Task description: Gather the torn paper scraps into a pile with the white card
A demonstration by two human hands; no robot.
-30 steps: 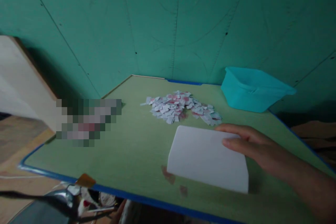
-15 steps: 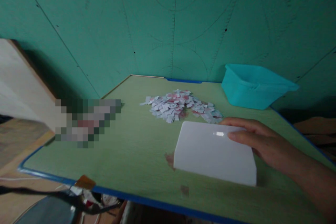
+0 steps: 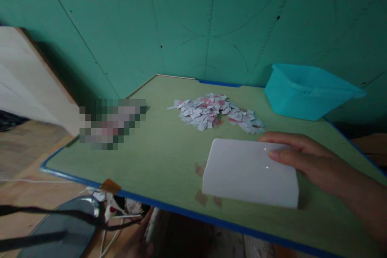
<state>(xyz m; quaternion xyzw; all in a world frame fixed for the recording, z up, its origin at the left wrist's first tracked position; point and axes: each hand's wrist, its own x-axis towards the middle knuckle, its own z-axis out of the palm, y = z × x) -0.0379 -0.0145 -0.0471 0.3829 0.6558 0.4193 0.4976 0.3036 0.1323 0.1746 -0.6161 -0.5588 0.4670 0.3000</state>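
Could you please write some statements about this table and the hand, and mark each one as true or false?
1. The right hand rests its fingers on the white sheet. True.
2. The pile of paper scraps lies inside the teal tub. False: it lies on the green table, left of the tub.
3. The white sheet lies nearer to the person than the scraps. True.
4. The teal tub stands at the table's left edge. False: it stands at the far right.
5. Two hands press on the sheet. False: only the right hand is on it.
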